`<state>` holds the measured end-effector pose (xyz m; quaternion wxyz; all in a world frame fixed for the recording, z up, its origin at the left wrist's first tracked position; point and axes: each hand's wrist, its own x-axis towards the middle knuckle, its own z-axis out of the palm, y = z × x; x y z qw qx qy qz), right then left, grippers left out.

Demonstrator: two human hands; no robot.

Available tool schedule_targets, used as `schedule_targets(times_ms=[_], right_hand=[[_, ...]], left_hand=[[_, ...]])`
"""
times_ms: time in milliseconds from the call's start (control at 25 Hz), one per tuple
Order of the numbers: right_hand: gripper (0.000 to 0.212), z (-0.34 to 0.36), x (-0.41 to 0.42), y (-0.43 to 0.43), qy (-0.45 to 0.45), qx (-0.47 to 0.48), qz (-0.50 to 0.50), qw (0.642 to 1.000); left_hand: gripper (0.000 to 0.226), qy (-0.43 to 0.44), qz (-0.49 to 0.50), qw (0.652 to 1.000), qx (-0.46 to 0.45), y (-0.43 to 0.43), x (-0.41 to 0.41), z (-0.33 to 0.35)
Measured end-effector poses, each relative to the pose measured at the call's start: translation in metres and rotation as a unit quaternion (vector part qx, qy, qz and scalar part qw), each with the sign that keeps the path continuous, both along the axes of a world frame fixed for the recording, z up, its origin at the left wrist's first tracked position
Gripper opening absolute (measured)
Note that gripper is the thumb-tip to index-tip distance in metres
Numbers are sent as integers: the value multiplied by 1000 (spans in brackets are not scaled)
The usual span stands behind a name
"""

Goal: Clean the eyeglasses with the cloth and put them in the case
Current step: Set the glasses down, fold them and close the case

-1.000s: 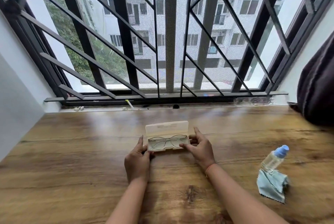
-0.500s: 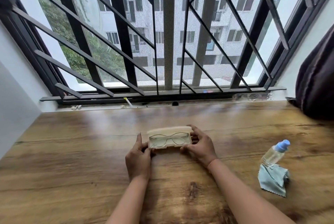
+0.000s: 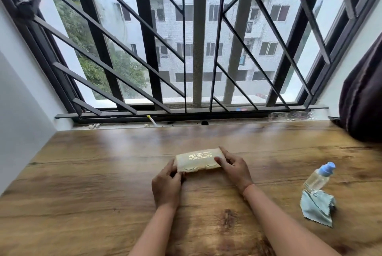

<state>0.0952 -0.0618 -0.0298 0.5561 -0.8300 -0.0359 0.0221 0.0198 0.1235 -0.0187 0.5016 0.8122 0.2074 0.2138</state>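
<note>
The pale yellow eyeglass case (image 3: 197, 160) lies closed on the wooden table (image 3: 82, 173), lid down with gold lettering on top, so the eyeglasses cannot be seen. The left hand (image 3: 166, 186) grips its left end and the right hand (image 3: 234, 168) presses its right end. Well to the right of the case, a spray bottle (image 3: 318, 177) leans on the blue cleaning cloth (image 3: 317, 207).

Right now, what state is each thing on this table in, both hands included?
case: lid down, lying flat on the table, gold print facing up
eyeglasses: not visible
left hand: fingers on the case's left end
right hand: fingers on the case's right end and lid
spray bottle: capped, tilted, its base on the cloth
cloth: crumpled, lying on the table, untouched
</note>
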Motion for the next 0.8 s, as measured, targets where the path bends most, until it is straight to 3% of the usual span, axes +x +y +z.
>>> schedule_targets(times_ms=[160, 320, 480, 520, 600, 800], right_hand=[[39, -1, 9, 24, 22, 28, 6, 999], [32, 1, 9, 89, 47, 87, 41, 994], [32, -8, 7, 149, 61, 97, 94, 989], [32, -9, 7, 155, 66, 104, 102, 987], [35, -9, 9, 158, 73, 115, 117, 984], [59, -13, 1, 153, 79, 111, 153, 979]], left_hand=[[53, 28, 36, 999, -2, -7, -28, -6], [67, 46, 143, 984, -96, -22, -64, -11], [96, 40, 151, 977, -145, -27, -80, -8], [94, 46, 148, 975, -162, -26, -80, -6], [86, 67, 136, 971, -186, -22, -78, -5], [102, 28, 124, 975, -183, -27, -81, -3]])
